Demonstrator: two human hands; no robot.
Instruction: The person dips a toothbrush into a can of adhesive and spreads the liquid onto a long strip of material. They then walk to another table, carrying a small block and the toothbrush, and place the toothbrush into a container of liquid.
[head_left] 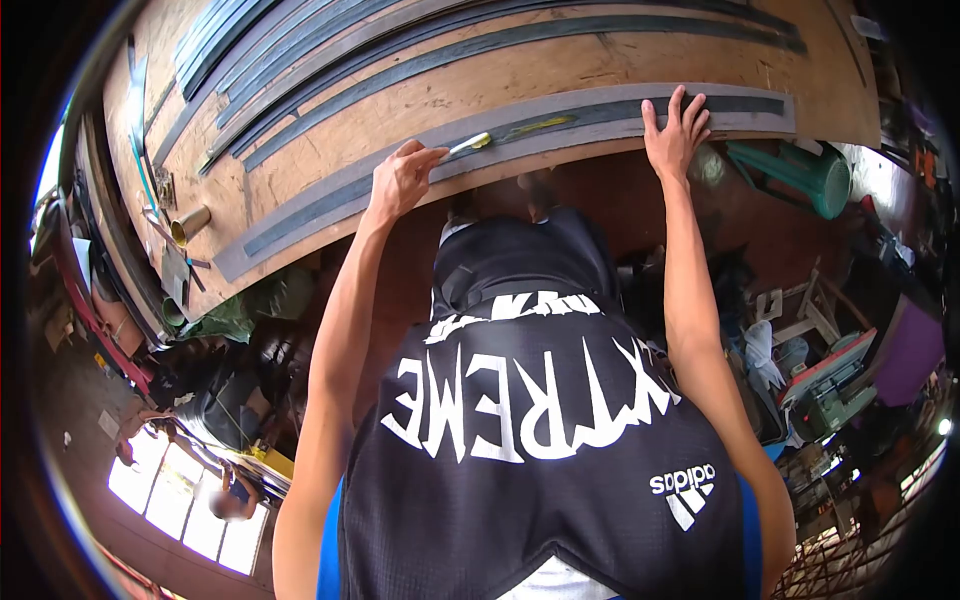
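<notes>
A white toothbrush (468, 144) is pinched in my left hand (405, 180), its yellow-tinged head pointing right. The head is over the near side of a long dark strip (370, 180), which lies along a wider grey strip (740, 97) at the table's near edge. A yellow smear (542, 126) shows on the dark strip just right of the brush. Near the strips' right end, my right hand (678, 130) rests flat on them with its fingers spread.
Several long dark strips (400, 55) lie farther back on the wooden table (600, 65). A brass-coloured cup (190, 226) lies near the table's left end. A green stool (825, 180) stands below its right side. People appear in the background by a bright window (190, 490).
</notes>
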